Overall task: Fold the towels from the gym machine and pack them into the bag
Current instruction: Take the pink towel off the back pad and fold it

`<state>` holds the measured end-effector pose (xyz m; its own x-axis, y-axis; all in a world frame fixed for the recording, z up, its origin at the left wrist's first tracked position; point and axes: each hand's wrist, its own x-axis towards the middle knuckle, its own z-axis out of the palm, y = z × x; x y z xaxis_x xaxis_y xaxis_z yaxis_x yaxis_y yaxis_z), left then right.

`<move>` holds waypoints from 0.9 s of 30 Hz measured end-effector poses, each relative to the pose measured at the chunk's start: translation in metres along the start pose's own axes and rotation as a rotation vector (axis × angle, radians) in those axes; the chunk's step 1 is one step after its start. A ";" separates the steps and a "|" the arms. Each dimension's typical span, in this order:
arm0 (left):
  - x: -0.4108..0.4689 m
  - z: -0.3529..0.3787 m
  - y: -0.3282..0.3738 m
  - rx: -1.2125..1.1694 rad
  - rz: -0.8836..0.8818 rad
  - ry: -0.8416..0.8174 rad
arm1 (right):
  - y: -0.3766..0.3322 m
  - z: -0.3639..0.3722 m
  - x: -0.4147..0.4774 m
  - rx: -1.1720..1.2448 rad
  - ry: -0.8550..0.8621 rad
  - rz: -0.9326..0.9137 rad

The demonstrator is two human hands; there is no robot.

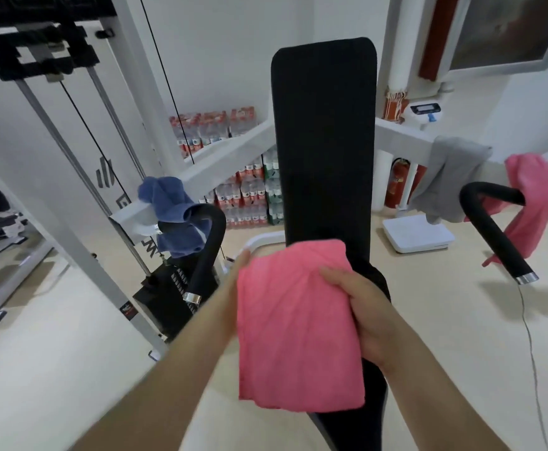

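Observation:
A folded pink towel (294,323) hangs in front of me over the black seat of the gym machine. My right hand (360,307) grips its right edge, thumb on the front. My left hand (238,268) is mostly hidden behind the towel's upper left edge and holds it there. A blue towel (172,209) is draped over the machine's left arm. On the right arm hang a grey towel (448,177) and a second pink towel (533,196). No bag is in view.
The tall black back pad (324,135) stands straight ahead. Black curved handles (494,229) stick out on both sides. The weight stack (168,294) and cables are at the left. Packs of water bottles (250,193) line the far wall. A white scale (416,236) lies on the floor.

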<state>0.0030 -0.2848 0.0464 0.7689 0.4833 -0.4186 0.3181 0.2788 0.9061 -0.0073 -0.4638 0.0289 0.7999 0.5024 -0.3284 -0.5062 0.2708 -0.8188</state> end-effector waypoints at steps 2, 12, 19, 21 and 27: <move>-0.019 -0.006 -0.040 -0.130 -0.068 -0.062 | 0.017 -0.010 0.008 0.007 0.080 0.085; -0.018 -0.050 -0.087 -0.152 0.049 -0.286 | 0.034 -0.038 0.015 -0.300 0.122 0.008; -0.016 -0.052 -0.078 0.118 0.290 -0.169 | 0.028 -0.021 0.014 -0.530 0.169 -0.302; -0.017 -0.050 -0.071 0.271 0.399 -0.129 | 0.019 -0.020 0.013 -0.600 0.165 -0.340; -0.028 -0.049 -0.060 0.102 0.359 -0.355 | 0.007 -0.014 0.005 -0.630 0.207 -0.401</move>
<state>-0.0647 -0.2739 0.0005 0.9748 0.2176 -0.0496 0.0382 0.0564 0.9977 -0.0017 -0.4711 0.0150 0.9586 0.2841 0.0192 0.0641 -0.1496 -0.9867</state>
